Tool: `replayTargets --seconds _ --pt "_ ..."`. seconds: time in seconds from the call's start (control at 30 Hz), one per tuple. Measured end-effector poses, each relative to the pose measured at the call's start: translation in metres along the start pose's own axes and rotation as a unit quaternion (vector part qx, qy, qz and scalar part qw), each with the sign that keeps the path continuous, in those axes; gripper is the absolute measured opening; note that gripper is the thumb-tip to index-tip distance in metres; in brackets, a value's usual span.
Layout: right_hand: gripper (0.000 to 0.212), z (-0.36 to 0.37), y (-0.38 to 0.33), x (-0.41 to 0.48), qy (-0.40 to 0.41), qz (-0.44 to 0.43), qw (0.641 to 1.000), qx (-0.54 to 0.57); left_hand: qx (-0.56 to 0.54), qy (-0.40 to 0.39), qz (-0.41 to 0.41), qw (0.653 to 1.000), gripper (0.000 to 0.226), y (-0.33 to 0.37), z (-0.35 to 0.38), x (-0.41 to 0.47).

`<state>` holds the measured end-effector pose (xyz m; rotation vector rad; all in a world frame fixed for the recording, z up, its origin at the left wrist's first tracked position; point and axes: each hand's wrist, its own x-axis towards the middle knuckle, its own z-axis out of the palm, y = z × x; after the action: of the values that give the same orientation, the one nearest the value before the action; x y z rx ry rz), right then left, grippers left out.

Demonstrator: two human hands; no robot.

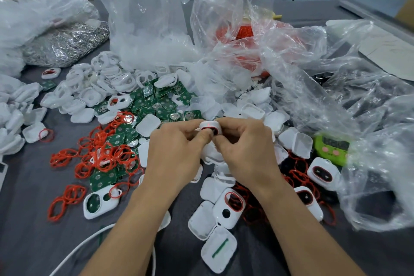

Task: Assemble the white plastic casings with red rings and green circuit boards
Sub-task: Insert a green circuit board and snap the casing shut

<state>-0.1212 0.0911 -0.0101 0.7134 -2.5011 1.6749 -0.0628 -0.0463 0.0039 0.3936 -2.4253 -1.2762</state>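
Pinched one white casing [209, 126] between left hand [177, 148] and right hand [244, 146], fingers of both curled round it, thumbs pressed to its face, with a red ring [215, 130] seated round the opening. Held it clear of the worktop [29, 197]. Could not tell of any board inside.

Judged the main risk to be the ring popping out of its groove under uneven thumb pressure. Judged a second risk in the casing slipping from the pinch and dropping among the loose shells [212, 154] right below it, hard to pick out again among so many alike. Might also have snagged the tangled rings [105, 154] left of the casing by a low sweep of the left hand, dragging boards [156, 103] along.

Crowded on nearly every side of the casing: boards just beyond it, shells to its left and right, finished units [233, 204] nearer than it, a green timer [331, 148] well to its right under slack bags [313, 74]. Found bare worktop only well to the left of the casing and nearer, crossed by a white cable [78, 251]. Saw the far worktop edge only well beyond the casing, behind the bags.
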Motion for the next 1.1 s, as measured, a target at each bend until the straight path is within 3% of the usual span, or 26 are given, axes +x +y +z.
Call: replayTargets --seconds 0.27,0.53,0.63,0.77,0.9,1.1 --pt "0.009 0.004 -0.006 -0.001 -0.020 -0.041 0.993 -0.105 -0.016 0.034 -0.037 0.999 0.015 -0.004 0.006 -0.001" --pt "0.006 0.007 -0.002 -0.004 0.004 -0.067 0.987 -0.145 -0.061 0.045 -0.062 0.995 0.025 -0.005 0.010 -0.001" --pt "0.008 0.008 -0.003 -0.006 0.023 -0.036 0.997 -0.059 -0.067 0.067 -0.052 0.994 0.035 -0.001 0.011 -0.003" --pt "0.020 0.003 -0.007 0.000 -0.008 0.036 0.997 0.069 -0.112 0.062 -0.049 0.991 0.023 -0.002 0.006 0.000" --pt "0.029 -0.007 -0.007 0.006 -0.025 0.114 0.979 0.170 -0.193 0.014 -0.066 0.979 0.017 -0.005 0.003 0.008" --pt "0.022 -0.010 -0.008 0.011 -0.037 0.190 0.947 0.257 -0.311 -0.013 -0.106 0.944 0.015 -0.009 0.002 0.013"
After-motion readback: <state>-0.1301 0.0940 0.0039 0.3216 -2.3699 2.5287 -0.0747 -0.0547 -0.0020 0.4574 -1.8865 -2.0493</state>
